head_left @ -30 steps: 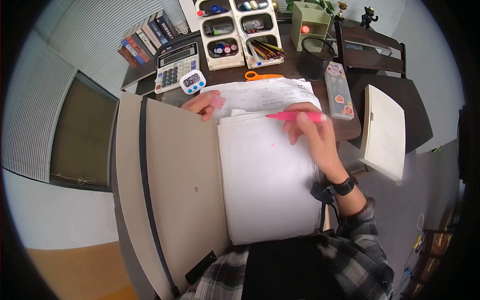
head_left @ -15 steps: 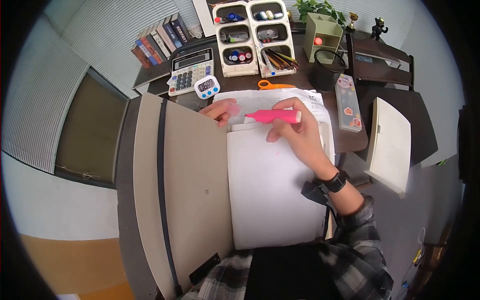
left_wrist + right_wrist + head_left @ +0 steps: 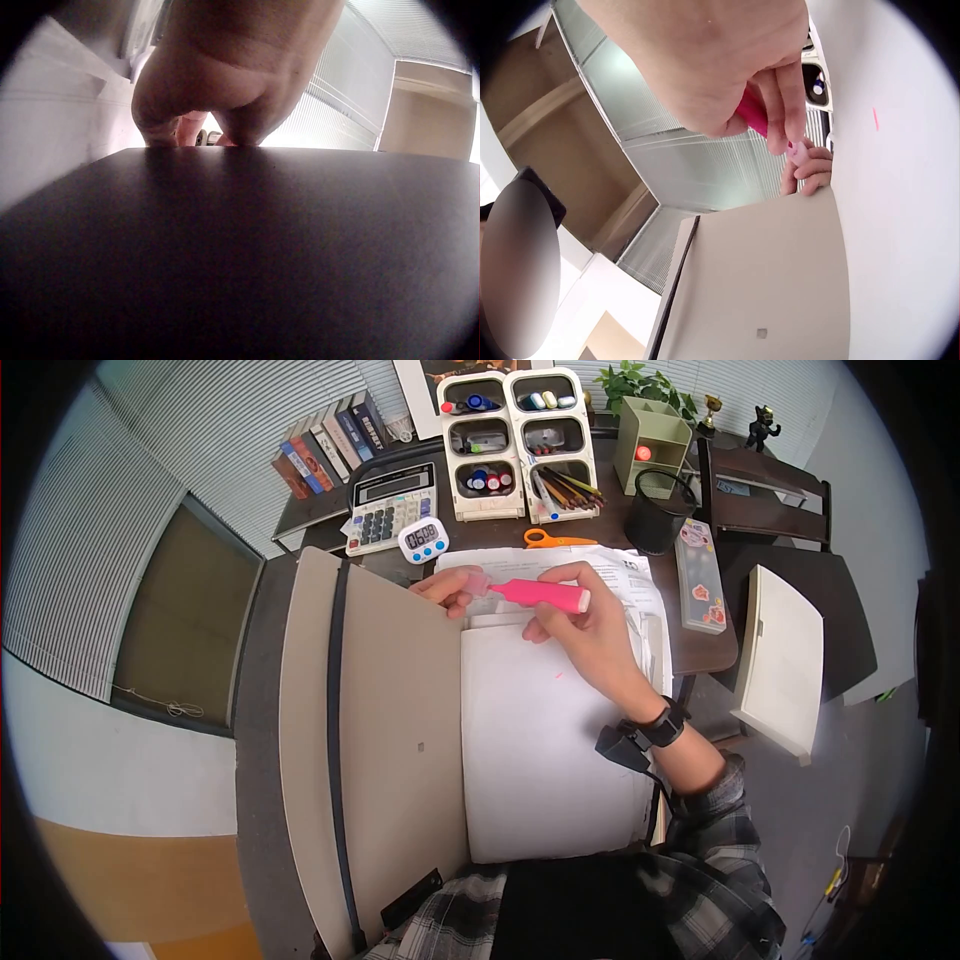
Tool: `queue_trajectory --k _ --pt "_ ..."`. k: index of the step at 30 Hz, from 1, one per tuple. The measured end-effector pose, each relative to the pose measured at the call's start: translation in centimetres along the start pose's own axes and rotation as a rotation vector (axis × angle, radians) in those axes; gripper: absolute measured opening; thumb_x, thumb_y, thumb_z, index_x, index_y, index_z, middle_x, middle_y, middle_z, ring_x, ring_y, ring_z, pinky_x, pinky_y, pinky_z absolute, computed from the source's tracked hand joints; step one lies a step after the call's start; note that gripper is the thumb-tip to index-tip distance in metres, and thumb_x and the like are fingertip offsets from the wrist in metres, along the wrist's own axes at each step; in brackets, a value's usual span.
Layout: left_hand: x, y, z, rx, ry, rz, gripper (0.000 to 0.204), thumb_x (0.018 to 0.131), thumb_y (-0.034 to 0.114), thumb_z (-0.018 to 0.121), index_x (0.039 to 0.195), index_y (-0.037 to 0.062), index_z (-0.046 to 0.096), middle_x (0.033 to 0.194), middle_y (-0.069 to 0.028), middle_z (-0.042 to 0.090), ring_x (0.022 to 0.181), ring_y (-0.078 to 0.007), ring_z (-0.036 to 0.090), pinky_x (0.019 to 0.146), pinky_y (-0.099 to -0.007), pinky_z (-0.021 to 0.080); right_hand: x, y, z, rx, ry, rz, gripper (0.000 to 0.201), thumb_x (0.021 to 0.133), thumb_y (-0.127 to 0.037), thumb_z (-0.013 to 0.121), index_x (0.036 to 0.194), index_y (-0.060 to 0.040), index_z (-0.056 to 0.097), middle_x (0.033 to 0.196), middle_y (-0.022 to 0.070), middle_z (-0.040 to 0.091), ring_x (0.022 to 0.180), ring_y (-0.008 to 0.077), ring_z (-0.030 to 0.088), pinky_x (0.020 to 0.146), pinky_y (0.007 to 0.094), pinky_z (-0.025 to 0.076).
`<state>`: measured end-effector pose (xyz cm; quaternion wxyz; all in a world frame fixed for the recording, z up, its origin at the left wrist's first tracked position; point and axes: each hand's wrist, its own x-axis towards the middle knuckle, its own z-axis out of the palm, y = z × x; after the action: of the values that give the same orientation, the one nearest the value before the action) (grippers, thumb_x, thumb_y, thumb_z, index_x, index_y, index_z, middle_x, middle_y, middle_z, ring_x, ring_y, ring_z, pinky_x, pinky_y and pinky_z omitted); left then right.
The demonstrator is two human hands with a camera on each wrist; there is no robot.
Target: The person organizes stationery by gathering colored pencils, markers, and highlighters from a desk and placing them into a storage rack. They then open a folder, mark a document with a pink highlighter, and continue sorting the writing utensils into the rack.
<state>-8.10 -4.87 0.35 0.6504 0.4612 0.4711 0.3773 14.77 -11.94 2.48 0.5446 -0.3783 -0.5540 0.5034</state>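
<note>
My right hand [image 3: 600,645] pinches a pink highlighter [image 3: 540,595] between thumb and fingers, its tip pointing left. A translucent pink cap [image 3: 478,584] is pinched in my left hand [image 3: 445,590], beyond the top edge of the raised folder cover [image 3: 400,710]. The highlighter's tip is right at the cap's mouth, also visible in the right wrist view. Below lies a stack of white paper [image 3: 560,770] with one short pink stroke [image 3: 876,118] on the top sheet. In the left wrist view a dark surface [image 3: 240,255] hides the left fingertips.
Printed sheets [image 3: 620,575] lie beyond the stack. Behind them are orange scissors [image 3: 555,540], a white timer [image 3: 423,540], a calculator [image 3: 390,510] and a white pen organizer [image 3: 485,445]. A black mesh cup [image 3: 655,525] and a stickered pencil box [image 3: 702,585] stand to the right.
My right hand has brought the highlighter leftward, from over the paper to the cap in my left hand. The head view has shifted, so the desk sits lower and further right.
</note>
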Motion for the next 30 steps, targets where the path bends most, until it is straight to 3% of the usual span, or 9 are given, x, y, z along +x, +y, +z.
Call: queue_trajectory --k 8,11,16,20,30 --pt "-0.3 0.6 0.7 0.051 0.055 -0.005 0.036 0.097 0.031 0.059 0.122 0.0061 0.066 0.083 0.003 0.057 0.068 -0.0046 0.044 0.056 -0.0201 0.032 0.7 0.8 0.7 0.011 -0.049 -0.007 0.025 0.091 0.001 0.059 0.114 0.0016 0.051 0.098 0.0132 0.068 0.085 0.0179 0.073 0.073 0.0272 0.059" --pt "0.1 0.0 0.3 0.034 0.045 0.035 0.032 0.096 0.032 0.065 0.119 0.011 0.071 0.081 0.0039 0.059 0.069 -0.0024 0.047 0.056 -0.0159 0.034 1.0 1.1 0.7 0.016 -0.063 -0.002 0.026 0.092 0.001 0.059 0.117 0.0016 0.052 0.099 0.0132 0.068 0.086 0.0178 0.073 0.074 0.0276 0.059" --pt "-0.6 0.5 0.7 -0.024 0.061 -0.013 0.031 0.095 0.03 0.067 0.12 0.0106 0.07 0.09 0.0016 0.067 0.078 -0.0038 0.055 0.068 -0.0161 0.044 1.4 1.1 0.2 -0.069 -0.153 0.019 0.03 0.094 -0.001 0.057 0.124 0.0023 0.052 0.101 0.0125 0.068 0.088 0.018 0.072 0.075 0.0282 0.059" --pt "-0.9 0.7 1.3 -0.004 0.099 0.007 0.03 0.098 0.027 0.064 0.121 0.0078 0.068 0.094 0.0021 0.064 0.083 -0.0041 0.056 0.076 -0.0175 0.046 1.6 1.2 -0.1 -0.059 -0.194 0.024 0.029 0.096 -0.001 0.056 0.124 0.0029 0.051 0.102 0.0123 0.067 0.089 0.0185 0.071 0.076 0.0287 0.059" --pt "-0.3 -0.1 1.5 -0.011 0.088 0.056 0.032 0.099 0.026 0.062 0.122 0.0045 0.066 0.103 0.001 0.066 0.091 -0.0068 0.058 0.083 -0.0208 0.049 2.6 2.3 -0.4 0.224 -0.249 0.062 0.026 0.099 0.0 0.052 0.125 0.0042 0.047 0.107 0.0168 0.063 0.095 0.0234 0.07 0.085 0.0329 0.059"
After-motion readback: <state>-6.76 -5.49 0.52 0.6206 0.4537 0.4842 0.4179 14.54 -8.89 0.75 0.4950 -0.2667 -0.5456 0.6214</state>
